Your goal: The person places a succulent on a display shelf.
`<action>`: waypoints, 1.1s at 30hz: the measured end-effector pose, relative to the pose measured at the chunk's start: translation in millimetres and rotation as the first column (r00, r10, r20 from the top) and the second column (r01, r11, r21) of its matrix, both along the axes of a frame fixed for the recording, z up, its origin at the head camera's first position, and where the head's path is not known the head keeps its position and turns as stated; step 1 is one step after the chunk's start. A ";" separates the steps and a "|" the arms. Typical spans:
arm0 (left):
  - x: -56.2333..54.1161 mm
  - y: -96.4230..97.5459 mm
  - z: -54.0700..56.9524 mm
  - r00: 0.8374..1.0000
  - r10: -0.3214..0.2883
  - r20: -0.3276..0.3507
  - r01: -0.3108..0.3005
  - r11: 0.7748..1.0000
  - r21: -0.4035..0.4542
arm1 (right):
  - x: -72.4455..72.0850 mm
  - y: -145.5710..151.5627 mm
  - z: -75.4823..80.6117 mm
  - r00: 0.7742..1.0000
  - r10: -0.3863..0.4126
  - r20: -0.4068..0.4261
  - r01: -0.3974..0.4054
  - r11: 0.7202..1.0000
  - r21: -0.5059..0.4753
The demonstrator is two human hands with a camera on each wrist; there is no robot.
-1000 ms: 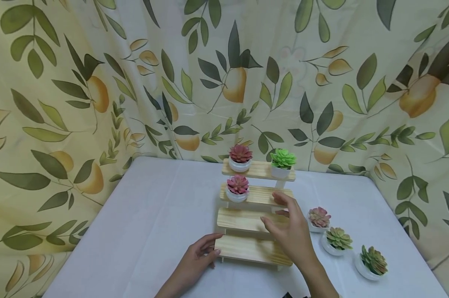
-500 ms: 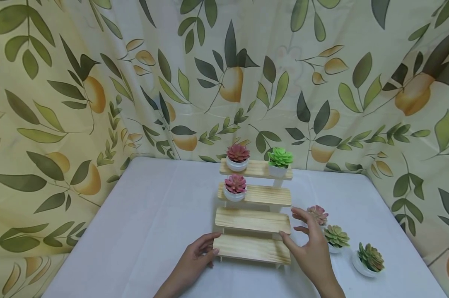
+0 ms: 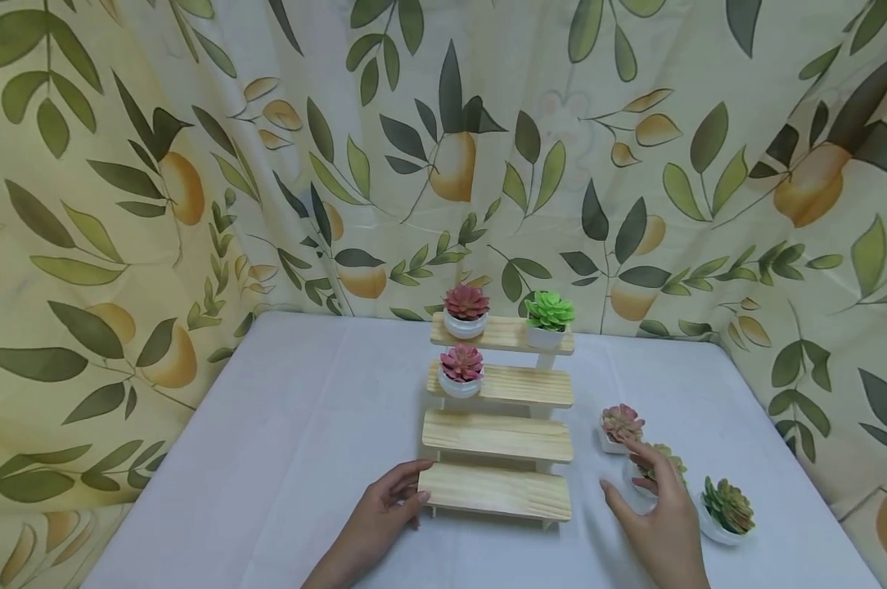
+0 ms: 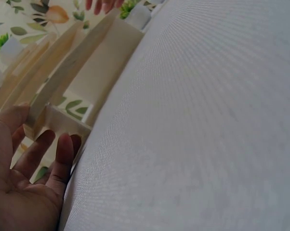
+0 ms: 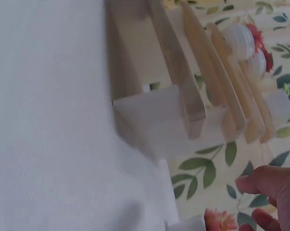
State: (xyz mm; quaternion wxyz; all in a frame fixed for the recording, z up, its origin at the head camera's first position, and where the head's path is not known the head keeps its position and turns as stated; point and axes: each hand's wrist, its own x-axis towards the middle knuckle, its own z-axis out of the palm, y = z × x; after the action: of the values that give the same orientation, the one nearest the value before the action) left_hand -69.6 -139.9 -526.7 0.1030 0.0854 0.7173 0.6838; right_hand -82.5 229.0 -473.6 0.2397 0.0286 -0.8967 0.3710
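Observation:
A four-tier wooden stand (image 3: pixel 495 491) rises in steps on the white table. My left hand (image 3: pixel 384 503) holds the left end of its lowest board; thumb and fingers lie around that end in the left wrist view. My right hand (image 3: pixel 664 511), thumb and fingers apart and holding nothing, is right of the stand. Its fingers partly hide a green potted succulent (image 3: pixel 673 462). Just behind them is a pale pink succulent (image 3: pixel 622 423) in a white pot, and to the right a dark green succulent (image 3: pixel 728 505).
On the top board stand a dark red succulent (image 3: pixel 466 304) and a bright green one (image 3: pixel 550 311). A pink succulent (image 3: pixel 461 364) sits at the left of the second board. Behind the table (image 3: pixel 326 393) hangs a leaf-and-fruit patterned curtain (image 3: pixel 443 237).
My right hand has moved right, from in front of the second and third boards to the potted succulents beside the stand. The left hand stays at the lowest board.

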 end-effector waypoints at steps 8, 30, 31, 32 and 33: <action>-0.6 -1.4 -0.4 1.000 -0.002 0.005 0.002 1.000 0.008 | 17.3 24.8 -4.4 0.979 -0.204 0.014 0.203 0.979 0.016; 1.0 -0.9 1.3 1.000 0.014 0.014 -0.014 1.000 0.009 | 30.8 76.3 -14.0 0.796 -0.468 0.384 0.512 0.859 -0.013; 1.0 -0.8 1.2 1.000 0.010 0.014 -0.010 1.000 0.008 | 30.5 77.4 -14.7 0.792 -0.459 0.403 0.512 0.858 -0.030; 0.8 -0.5 1.2 1.000 0.006 0.017 -0.006 1.000 0.014 | 30.3 78.7 -15.4 0.791 -0.450 0.414 0.513 0.857 -0.048; 0.8 -0.1 1.1 1.000 0.001 0.018 -0.001 1.000 0.022 | 30.3 80.0 -16.1 0.788 -0.441 0.429 0.513 0.856 -0.061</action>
State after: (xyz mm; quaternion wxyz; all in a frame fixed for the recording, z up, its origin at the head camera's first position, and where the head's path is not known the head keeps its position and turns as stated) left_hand -68.8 -140.0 -525.6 0.1083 0.0799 0.7087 0.6925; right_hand -52.2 309.1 -489.7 0.1388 -0.2970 -0.8681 0.3728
